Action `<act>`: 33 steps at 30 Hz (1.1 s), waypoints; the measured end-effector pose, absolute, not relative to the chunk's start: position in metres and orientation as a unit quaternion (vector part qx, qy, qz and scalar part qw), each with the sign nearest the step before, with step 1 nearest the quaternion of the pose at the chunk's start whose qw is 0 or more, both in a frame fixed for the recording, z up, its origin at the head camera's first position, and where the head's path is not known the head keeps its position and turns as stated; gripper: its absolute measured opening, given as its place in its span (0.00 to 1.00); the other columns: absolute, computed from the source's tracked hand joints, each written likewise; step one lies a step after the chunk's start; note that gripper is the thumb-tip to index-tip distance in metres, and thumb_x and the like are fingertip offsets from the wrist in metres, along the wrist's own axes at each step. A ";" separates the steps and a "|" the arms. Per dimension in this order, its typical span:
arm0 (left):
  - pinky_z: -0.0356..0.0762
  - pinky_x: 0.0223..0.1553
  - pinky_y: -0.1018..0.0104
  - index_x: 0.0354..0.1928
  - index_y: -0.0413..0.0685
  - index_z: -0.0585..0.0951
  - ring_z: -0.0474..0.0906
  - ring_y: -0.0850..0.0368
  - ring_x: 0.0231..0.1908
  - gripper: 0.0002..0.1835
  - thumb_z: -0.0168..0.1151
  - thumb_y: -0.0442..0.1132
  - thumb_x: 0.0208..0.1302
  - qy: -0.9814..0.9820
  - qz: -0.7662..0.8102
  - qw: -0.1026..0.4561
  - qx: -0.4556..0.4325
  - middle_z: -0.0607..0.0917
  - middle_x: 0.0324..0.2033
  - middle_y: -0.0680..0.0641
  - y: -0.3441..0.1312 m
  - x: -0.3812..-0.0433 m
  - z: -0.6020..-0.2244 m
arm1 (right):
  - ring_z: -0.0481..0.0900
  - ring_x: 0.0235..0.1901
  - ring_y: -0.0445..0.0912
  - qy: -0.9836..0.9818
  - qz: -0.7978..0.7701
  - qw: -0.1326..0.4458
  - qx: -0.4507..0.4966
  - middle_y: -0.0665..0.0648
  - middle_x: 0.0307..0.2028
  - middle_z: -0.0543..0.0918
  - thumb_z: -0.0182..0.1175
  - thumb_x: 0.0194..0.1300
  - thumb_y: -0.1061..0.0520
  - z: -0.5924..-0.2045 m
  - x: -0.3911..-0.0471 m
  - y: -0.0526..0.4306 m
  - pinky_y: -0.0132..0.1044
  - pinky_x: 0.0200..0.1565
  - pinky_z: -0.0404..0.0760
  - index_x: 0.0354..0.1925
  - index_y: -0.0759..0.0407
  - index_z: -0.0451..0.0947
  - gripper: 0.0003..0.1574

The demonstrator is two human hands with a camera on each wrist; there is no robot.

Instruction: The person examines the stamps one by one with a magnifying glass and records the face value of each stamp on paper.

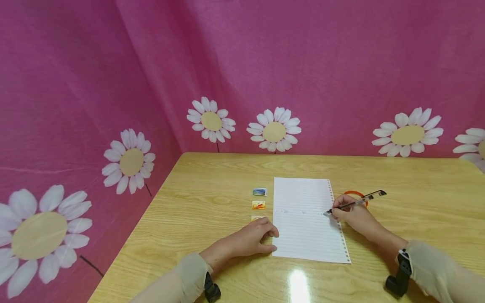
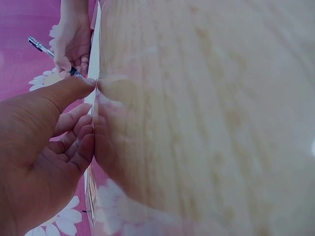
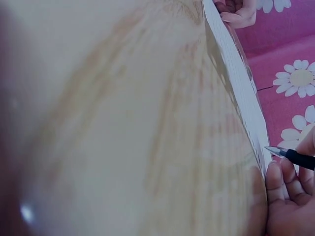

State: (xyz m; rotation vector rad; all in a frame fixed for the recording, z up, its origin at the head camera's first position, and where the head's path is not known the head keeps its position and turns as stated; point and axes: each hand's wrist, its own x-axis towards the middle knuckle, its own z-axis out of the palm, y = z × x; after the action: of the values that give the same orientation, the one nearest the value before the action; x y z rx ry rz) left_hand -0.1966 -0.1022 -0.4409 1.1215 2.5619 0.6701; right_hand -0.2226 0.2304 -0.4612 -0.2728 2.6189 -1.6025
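Note:
A lined sheet of loose-leaf paper (image 1: pixel 303 237) lies on the table, its punched holes along the right side. My right hand (image 1: pixel 356 216) pinches a black pen (image 1: pixel 373 195) with a clear barrel, its tip on the paper near the right edge. In the right wrist view, the pen's dark grip (image 3: pixel 299 159) and pointed tip show. Faint handwritten marks (image 1: pixel 304 212) run across the sheet's middle. My left hand (image 1: pixel 251 239) rests at the paper's left edge, thumb and fingertips touching it, fingers loosely bent. In the left wrist view, the left hand (image 2: pixel 44 142) holds nothing.
Left of the paper, small stamp-like pictures stand in a column: a blue-green one (image 1: pixel 259 192), an orange-yellow one (image 1: pixel 259 205), and a yellow one (image 1: pixel 258 218) partly behind my left hand. An orange-red ring (image 1: pixel 354 192) lies behind my right hand. A pink flowered curtain (image 1: pixel 322 75) borders the wooden table (image 1: pixel 197 185).

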 end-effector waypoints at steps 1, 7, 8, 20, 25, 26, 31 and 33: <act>0.68 0.44 0.79 0.50 0.48 0.79 0.67 0.67 0.39 0.14 0.65 0.43 0.65 0.883 0.231 0.132 0.388 0.76 0.42 0.52 -0.103 -0.197 -0.441 | 0.76 0.28 0.34 0.851 -0.517 0.027 -0.090 0.47 0.27 0.79 0.57 0.65 0.63 -0.462 -0.222 0.230 0.30 0.31 0.77 0.41 0.72 0.70 0.10; 0.71 0.50 0.76 0.50 0.48 0.79 0.70 0.66 0.44 0.14 0.64 0.43 0.66 0.881 0.229 0.132 0.392 0.76 0.44 0.52 -0.103 -0.197 -0.443 | 0.76 0.28 0.34 0.856 -0.508 0.026 -0.093 0.48 0.29 0.78 0.56 0.66 0.62 -0.461 -0.220 0.229 0.30 0.30 0.73 0.41 0.68 0.69 0.10; 0.71 0.50 0.77 0.50 0.49 0.79 0.70 0.66 0.44 0.14 0.64 0.43 0.66 0.881 0.230 0.133 0.391 0.76 0.44 0.52 -0.103 -0.198 -0.443 | 0.75 0.28 0.34 0.857 -0.507 0.027 -0.094 0.48 0.29 0.77 0.57 0.66 0.61 -0.461 -0.220 0.229 0.30 0.30 0.73 0.41 0.68 0.69 0.10; 0.71 0.50 0.77 0.51 0.50 0.79 0.69 0.68 0.43 0.14 0.65 0.44 0.65 0.885 0.225 0.133 0.384 0.76 0.44 0.53 -0.102 -0.197 -0.443 | 0.71 0.26 0.34 0.859 -0.502 0.017 -0.098 0.47 0.28 0.76 0.56 0.66 0.63 -0.460 -0.219 0.229 0.30 0.28 0.71 0.40 0.68 0.69 0.08; 0.71 0.49 0.78 0.51 0.50 0.79 0.68 0.68 0.42 0.14 0.65 0.44 0.65 0.885 0.226 0.133 0.384 0.76 0.44 0.53 -0.102 -0.197 -0.444 | 0.69 0.25 0.35 0.864 -0.495 0.012 -0.094 0.47 0.28 0.75 0.57 0.65 0.62 -0.460 -0.219 0.229 0.31 0.28 0.69 0.39 0.67 0.70 0.09; 0.70 0.49 0.78 0.50 0.50 0.79 0.68 0.68 0.42 0.14 0.65 0.44 0.65 0.885 0.226 0.133 0.384 0.76 0.44 0.53 -0.102 -0.198 -0.445 | 0.68 0.25 0.35 0.864 -0.495 0.011 -0.094 0.47 0.28 0.75 0.57 0.64 0.63 -0.460 -0.219 0.229 0.31 0.28 0.68 0.39 0.67 0.70 0.09; 0.70 0.50 0.77 0.51 0.50 0.78 0.68 0.68 0.43 0.14 0.65 0.44 0.65 0.886 0.223 0.136 0.383 0.76 0.44 0.53 -0.102 -0.198 -0.445 | 0.69 0.26 0.35 0.861 -0.500 0.019 -0.095 0.47 0.29 0.75 0.58 0.64 0.63 -0.459 -0.219 0.230 0.30 0.28 0.69 0.39 0.68 0.70 0.09; 0.71 0.51 0.77 0.51 0.50 0.78 0.69 0.68 0.44 0.14 0.64 0.44 0.65 0.886 0.222 0.138 0.382 0.76 0.44 0.53 -0.102 -0.198 -0.444 | 0.69 0.26 0.35 0.859 -0.503 0.023 -0.096 0.47 0.29 0.75 0.59 0.64 0.63 -0.458 -0.220 0.230 0.30 0.29 0.70 0.39 0.67 0.70 0.09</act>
State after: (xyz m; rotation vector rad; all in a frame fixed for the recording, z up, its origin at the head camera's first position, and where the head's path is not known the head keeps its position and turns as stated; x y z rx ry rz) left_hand -0.1979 -0.1015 -0.4441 1.1064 2.5634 0.6426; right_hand -0.2196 0.2302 -0.4583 -0.2979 2.6594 -1.5570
